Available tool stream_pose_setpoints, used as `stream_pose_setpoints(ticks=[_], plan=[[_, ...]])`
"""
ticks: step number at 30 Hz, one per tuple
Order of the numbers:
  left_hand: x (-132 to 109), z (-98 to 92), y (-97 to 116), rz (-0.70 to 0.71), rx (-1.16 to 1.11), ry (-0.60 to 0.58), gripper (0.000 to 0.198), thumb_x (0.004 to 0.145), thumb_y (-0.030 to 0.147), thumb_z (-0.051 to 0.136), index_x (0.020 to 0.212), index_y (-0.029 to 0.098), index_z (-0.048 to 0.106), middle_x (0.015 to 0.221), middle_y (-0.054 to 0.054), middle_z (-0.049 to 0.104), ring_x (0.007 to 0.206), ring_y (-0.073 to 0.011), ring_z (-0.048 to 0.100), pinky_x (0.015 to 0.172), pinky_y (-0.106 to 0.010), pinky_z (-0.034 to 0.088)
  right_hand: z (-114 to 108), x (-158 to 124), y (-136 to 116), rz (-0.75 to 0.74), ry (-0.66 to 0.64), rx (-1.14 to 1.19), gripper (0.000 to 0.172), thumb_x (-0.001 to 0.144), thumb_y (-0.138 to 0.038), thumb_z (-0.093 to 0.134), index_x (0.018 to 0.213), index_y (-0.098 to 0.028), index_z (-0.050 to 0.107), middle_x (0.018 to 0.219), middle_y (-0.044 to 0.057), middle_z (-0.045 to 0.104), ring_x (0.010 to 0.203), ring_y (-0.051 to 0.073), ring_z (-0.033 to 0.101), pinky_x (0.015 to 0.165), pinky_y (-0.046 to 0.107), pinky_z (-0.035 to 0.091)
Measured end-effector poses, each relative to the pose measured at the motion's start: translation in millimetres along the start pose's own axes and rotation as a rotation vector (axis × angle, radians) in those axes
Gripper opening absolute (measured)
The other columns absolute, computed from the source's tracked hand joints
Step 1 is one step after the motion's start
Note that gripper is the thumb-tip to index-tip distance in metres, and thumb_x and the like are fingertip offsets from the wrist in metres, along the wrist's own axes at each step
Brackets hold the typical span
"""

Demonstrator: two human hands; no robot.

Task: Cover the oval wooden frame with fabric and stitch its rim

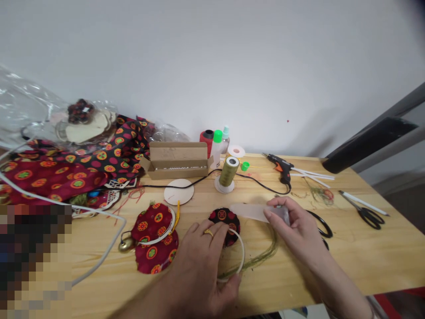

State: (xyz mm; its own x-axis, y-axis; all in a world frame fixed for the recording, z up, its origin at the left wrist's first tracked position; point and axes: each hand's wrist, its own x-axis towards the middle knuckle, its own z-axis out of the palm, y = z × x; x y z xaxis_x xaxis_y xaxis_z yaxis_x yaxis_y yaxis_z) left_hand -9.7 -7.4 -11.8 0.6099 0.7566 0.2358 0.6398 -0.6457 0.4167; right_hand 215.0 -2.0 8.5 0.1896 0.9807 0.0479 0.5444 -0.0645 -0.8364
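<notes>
My left hand (202, 257) rests on a white ring (241, 257) on the wooden table, fingers curled round its near edge and pressing a dark fabric-covered disc (223, 217) lying partly inside it. A ring sits on one finger. My right hand (292, 226) pinches a translucent glue stick (252, 211) that points left toward the disc. Olive thread strands (262, 257) trail from under the ring to the right.
Red patterned fabric circles (153, 237) with a small bell lie to the left. Behind are a plain wooden disc (178, 192), an olive thread spool (228, 173), a cardboard box (177, 160), bottles, a glue gun (280, 169), scissors (367, 212) and piled fabric (49, 175).
</notes>
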Motion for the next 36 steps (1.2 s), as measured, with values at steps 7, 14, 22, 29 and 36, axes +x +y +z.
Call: stream_pose_setpoints(ticks=[7, 14, 22, 29, 36], plan=[[1, -0.8, 0, 0.001, 0.009, 0.015, 0.059, 0.066, 0.034, 0.058, 0.118, 0.007, 0.048, 0.115, -0.021, 0.059, 0.106, -0.0362, 0.052, 0.088, -0.054, 0.044, 6, -1, 5, 0.025, -0.021, 0.012, 0.021, 0.078, -0.039, 0.057, 0.090, -0.021, 0.052, 0.061, -0.003, 0.046, 0.051, 0.012, 0.037, 0.045, 0.022, 0.029], [0, 0.6, -1, 0.000, 0.006, -0.015, 0.062, 0.067, 0.036, 0.058, 0.119, 0.006, 0.046, 0.116, -0.022, 0.058, 0.107, -0.0374, 0.050, 0.088, -0.056, 0.043, 10, -1, 2, -0.003, -0.031, 0.008, 0.020, 0.079, -0.037, 0.057, 0.090, -0.021, 0.052, 0.060, -0.004, 0.045, 0.051, 0.011, 0.036, 0.046, 0.021, 0.028], [0, 1.8, 0, 0.008, 0.016, -0.002, 0.061, 0.067, 0.036, 0.057, 0.119, 0.006, 0.046, 0.116, -0.022, 0.058, 0.106, -0.0370, 0.051, 0.087, -0.056, 0.043, -2, -5, 5, 0.028, -0.008, -0.002, 0.023, 0.079, -0.039, 0.056, 0.090, -0.020, 0.052, 0.061, -0.003, 0.047, 0.052, 0.011, 0.038, 0.046, 0.022, 0.030], [-1, 3.8, -1, 0.006, 0.031, 0.013, 0.062, 0.067, 0.037, 0.057, 0.119, 0.005, 0.047, 0.115, -0.022, 0.059, 0.106, -0.0375, 0.052, 0.086, -0.056, 0.045, -6, -8, 8, 0.005, -0.012, -0.033, 0.021, 0.080, -0.040, 0.056, 0.089, -0.021, 0.051, 0.062, -0.002, 0.048, 0.053, 0.012, 0.039, 0.047, 0.022, 0.031], [1, 1.0, 0, 0.027, 0.036, 0.019, 0.060, 0.067, 0.035, 0.057, 0.117, 0.004, 0.048, 0.113, -0.023, 0.060, 0.104, -0.0377, 0.053, 0.084, -0.056, 0.046, -10, -11, 8, 0.033, -0.037, -0.055, 0.023, 0.080, -0.041, 0.055, 0.091, -0.022, 0.051, 0.060, -0.003, 0.047, 0.052, 0.012, 0.038, 0.046, 0.022, 0.030]])
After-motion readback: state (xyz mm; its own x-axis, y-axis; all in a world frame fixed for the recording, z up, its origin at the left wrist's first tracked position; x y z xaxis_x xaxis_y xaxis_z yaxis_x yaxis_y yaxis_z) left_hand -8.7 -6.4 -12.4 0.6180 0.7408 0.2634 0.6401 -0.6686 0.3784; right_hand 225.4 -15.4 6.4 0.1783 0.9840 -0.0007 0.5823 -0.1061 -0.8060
